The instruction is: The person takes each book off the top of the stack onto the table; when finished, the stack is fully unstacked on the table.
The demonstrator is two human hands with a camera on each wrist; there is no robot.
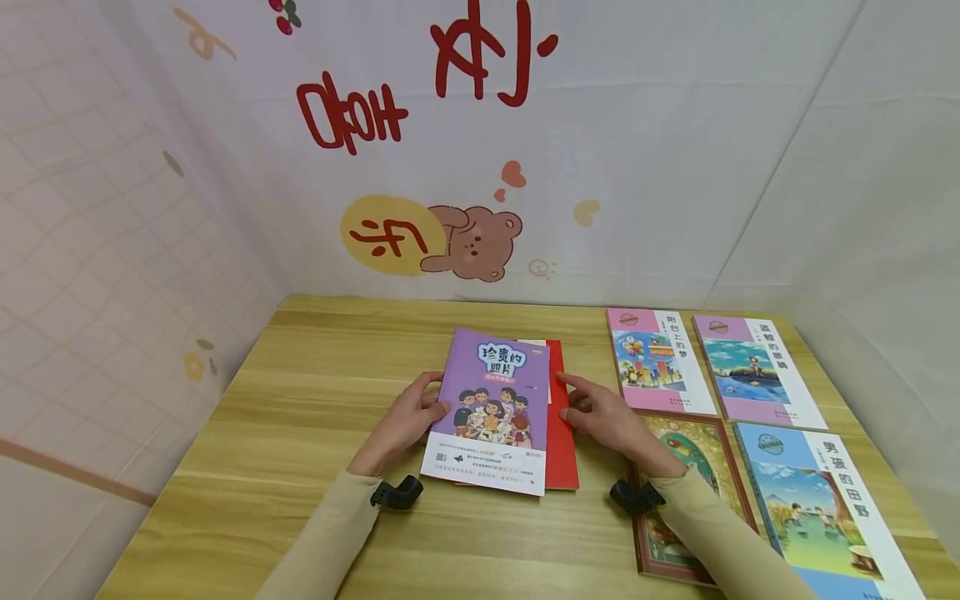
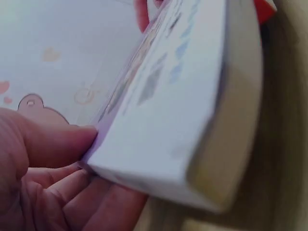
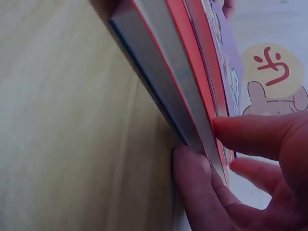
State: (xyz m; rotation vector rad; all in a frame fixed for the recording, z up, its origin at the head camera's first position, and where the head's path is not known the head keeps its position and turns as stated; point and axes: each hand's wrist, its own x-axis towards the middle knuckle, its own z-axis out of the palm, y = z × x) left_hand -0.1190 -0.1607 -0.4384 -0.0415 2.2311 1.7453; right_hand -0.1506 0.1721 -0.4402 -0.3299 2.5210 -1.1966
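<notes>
A purple picture-cover book [image 1: 495, 375] with a white lower band lies askew over a red book [image 1: 562, 454] in the middle of the table. My left hand [image 1: 402, 414] grips the purple book's left edge, thumb at the cover and fingers underneath in the left wrist view. At the right side, my right hand [image 1: 611, 419] holds the stack's edge. In the right wrist view its thumb [image 3: 255, 134] presses the red book's edge, and a finger [image 3: 190, 166] touches the lowest dark blue cover. Several page blocks [image 3: 178, 72] show between these covers.
On the right lie two pink-and-white books [image 1: 656, 375] [image 1: 761, 375], a blue-and-white book [image 1: 825, 508] and a brown-bordered book [image 1: 735, 475], partly under my right forearm. The wooden table [image 1: 300, 417] meets a white printed cloth wall [image 1: 637, 167] behind.
</notes>
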